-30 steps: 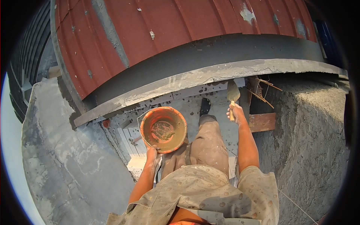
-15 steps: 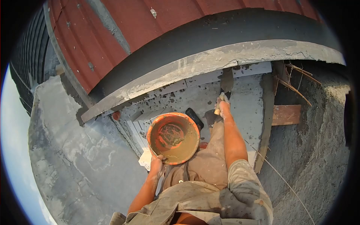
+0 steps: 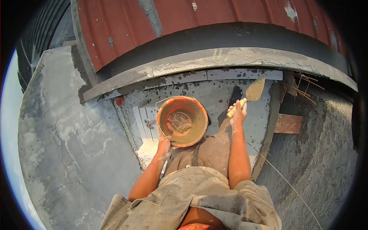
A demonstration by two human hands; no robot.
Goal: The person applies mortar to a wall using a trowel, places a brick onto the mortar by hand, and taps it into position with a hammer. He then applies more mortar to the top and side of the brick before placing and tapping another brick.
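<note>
My left hand (image 3: 165, 143) is closed on the near left rim of an orange bucket (image 3: 201, 128), which is tilted so its inside faces me. Grey mortar (image 3: 184, 128) clings to its bottom and wall, and a thin wire handle (image 3: 156, 114) hangs at its left side. To the right, my right hand (image 3: 238, 114) grips the pale wooden handle of a trowel (image 3: 255, 90). The trowel's blade points up and right, thinly smeared with mortar, over the splattered floor. Part of each hand's fingers is hidden.
A concrete ledge (image 3: 214, 57) curves across in front, below a red corrugated metal roof (image 3: 180, 15). White strips (image 3: 142, 122) lean left of the bucket. A brown board (image 3: 288, 124), thin sticks (image 3: 306, 86) and a wire (image 3: 285, 181) lie right, by a rough cement wall (image 3: 326, 153).
My right hand has lifted the trowel and turned it, so its blade now shows broadly up and right. The bucket, still in my left hand, sits slightly higher in view. The camera view has shifted.
</note>
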